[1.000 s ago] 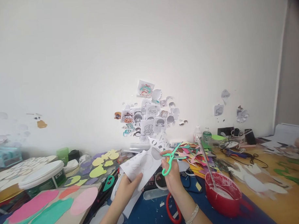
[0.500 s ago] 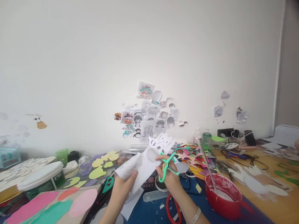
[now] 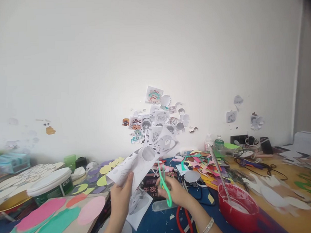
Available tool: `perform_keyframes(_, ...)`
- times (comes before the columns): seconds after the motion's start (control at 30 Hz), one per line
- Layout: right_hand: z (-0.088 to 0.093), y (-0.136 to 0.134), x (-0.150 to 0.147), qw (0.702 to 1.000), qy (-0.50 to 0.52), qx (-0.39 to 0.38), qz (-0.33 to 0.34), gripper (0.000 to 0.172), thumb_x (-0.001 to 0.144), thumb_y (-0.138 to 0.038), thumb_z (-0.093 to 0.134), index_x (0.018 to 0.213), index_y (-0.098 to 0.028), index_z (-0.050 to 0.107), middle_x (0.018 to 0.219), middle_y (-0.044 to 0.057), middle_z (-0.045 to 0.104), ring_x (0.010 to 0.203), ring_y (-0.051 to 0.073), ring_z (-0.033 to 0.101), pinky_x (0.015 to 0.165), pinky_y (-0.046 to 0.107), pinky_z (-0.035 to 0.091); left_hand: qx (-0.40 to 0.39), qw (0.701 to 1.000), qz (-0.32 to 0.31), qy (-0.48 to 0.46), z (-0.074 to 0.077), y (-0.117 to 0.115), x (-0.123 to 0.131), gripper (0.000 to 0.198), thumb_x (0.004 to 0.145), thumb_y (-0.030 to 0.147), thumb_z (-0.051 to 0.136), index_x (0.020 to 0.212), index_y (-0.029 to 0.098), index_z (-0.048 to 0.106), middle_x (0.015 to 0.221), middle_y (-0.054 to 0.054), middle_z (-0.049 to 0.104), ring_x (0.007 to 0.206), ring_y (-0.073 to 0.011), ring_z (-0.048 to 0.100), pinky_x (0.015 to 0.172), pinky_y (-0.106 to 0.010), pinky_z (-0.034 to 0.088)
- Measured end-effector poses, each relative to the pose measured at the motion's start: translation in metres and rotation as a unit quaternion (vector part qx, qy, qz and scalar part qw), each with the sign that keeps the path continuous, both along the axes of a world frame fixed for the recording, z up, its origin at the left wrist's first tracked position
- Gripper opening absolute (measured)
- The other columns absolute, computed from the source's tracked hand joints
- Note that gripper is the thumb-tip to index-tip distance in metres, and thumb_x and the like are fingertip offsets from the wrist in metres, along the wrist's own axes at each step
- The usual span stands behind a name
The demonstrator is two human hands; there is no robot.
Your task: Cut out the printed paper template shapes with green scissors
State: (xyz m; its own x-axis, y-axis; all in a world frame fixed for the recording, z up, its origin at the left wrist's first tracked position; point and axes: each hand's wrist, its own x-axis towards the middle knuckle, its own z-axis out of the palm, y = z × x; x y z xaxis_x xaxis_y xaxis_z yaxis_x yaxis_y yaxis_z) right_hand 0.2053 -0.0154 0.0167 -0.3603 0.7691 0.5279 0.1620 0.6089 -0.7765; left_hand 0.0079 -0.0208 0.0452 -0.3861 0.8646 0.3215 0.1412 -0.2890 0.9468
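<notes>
Gripping paper [image 3: 144,165], green scissors [image 3: 163,181] (fingers [image 3: 170,181] curled)

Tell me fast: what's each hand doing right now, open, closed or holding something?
Left hand: closed, holding the white paper sheet.
Right hand: closed, holding the green scissors.

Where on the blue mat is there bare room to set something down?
Barest is the mat between the white paper and the red scissors, this side of the clear strip, though paper bits dot it. A narrower patch lies between the right forearm and the red mug. Crowded: the colored scraps and around the tub.
</notes>
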Motion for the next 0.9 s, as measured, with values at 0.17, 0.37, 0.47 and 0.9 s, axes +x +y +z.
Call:
perform_keyframes(0.17, -0.012, -0.002, -0.011, 0.997, -0.039, -0.061, 0.039, 0.016, 0.069, -0.028, 0.062, 0.081, -0.017, 0.060, 0.061, -0.001, 0.057, 0.056, 0.014, 0.055, 0.051, 0.022, 0.042, 0.001, 1.000, 0.011, 0.012, 0.002, -0.004, 0.008, 0.056, 0.065, 0.051, 0.057, 0.102, 0.009, 0.057, 0.101, -0.014, 0.064, 0.092, -0.0272, 0.059, 0.068, -0.030, 0.051)
perform_keyframes(0.37, -0.010, 0.000, -0.014, 0.995, 0.027, -0.075, 0.064, 0.029, 0.075, -0.044, 0.055, 0.081, -0.015, 0.058, 0.053, -0.002, 0.054, 0.050, 0.011, 0.050, 0.050, 0.020, 0.039, -0.069, 0.992, -0.057, 0.086, 0.005, -0.012, 0.022, 0.048, 0.065, 0.052, 0.053, 0.085, 0.009, 0.061, 0.035, 0.000, 0.053, 0.032, -0.0169, 0.048, 0.036, -0.027, 0.039)
perform_keyframes(0.47, -0.009, 0.002, -0.015, 0.993, 0.048, -0.081, 0.072, 0.036, 0.076, -0.049, 0.051, 0.080, -0.014, 0.057, 0.050, -0.002, 0.052, 0.047, 0.010, 0.046, 0.049, 0.020, 0.037, -0.086, 0.990, -0.053, 0.102, 0.006, -0.013, 0.024, 0.048, 0.064, 0.053, 0.052, 0.085, 0.010, 0.060, 0.035, 0.001, 0.052, 0.030, -0.0155, 0.045, 0.033, -0.026, 0.036)
perform_keyframes(0.9, -0.006, -0.004, -0.024, 0.994, 0.083, -0.065, 0.032, 0.028, 0.076, -0.041, 0.056, 0.075, -0.014, 0.058, 0.045, -0.005, 0.047, 0.042, 0.009, 0.042, 0.045, 0.020, 0.034, -0.081, 0.991, -0.031, 0.103, 0.009, -0.015, 0.021, 0.044, 0.066, 0.051, 0.051, 0.083, 0.011, 0.057, 0.036, 0.000, 0.052, 0.031, -0.0156, 0.045, 0.035, -0.026, 0.037)
